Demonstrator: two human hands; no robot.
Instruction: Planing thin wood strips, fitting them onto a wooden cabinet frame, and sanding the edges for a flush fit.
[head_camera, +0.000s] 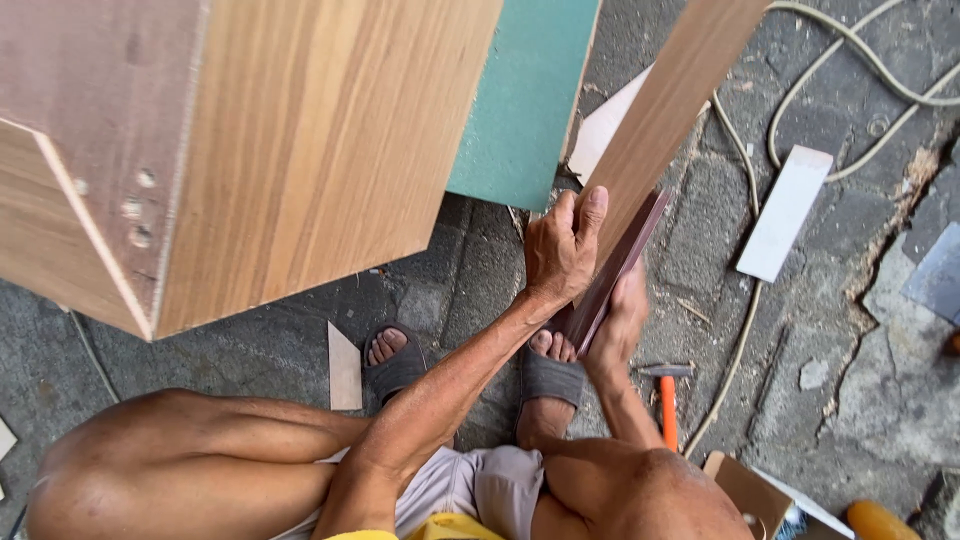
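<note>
At the far left a large wood-grain cabinet (300, 150) stood tipped on one corner on the paved ground (700, 240), its plywood side with drilled holes facing the camera, likely turned that way to expose an edge for work. Behind it leaned a green board (525, 100). Below, a small triangular offcut (344, 368) lay on the ground beside the person's sandalled foot (393, 362), and the person squatted low with knees spread, which kept both hands close to the work. The left hand (562, 250) was closed around the near end of a long wood-grain strip (665, 110), thumb and fingers pressed on its face to steady it as it rose up and away to the right. The right hand (620, 325) gripped a dark brown flat bar (615, 270) laid against the strip's edge, seemingly as a rubbing or scraping block. Just right of that hand an orange-handled hammer (667, 400) rested on the ground within reach. Farther right lay a pale cable (850, 80) in loops, a white offcut (785, 212) and an open cardboard box (745, 490).
</note>
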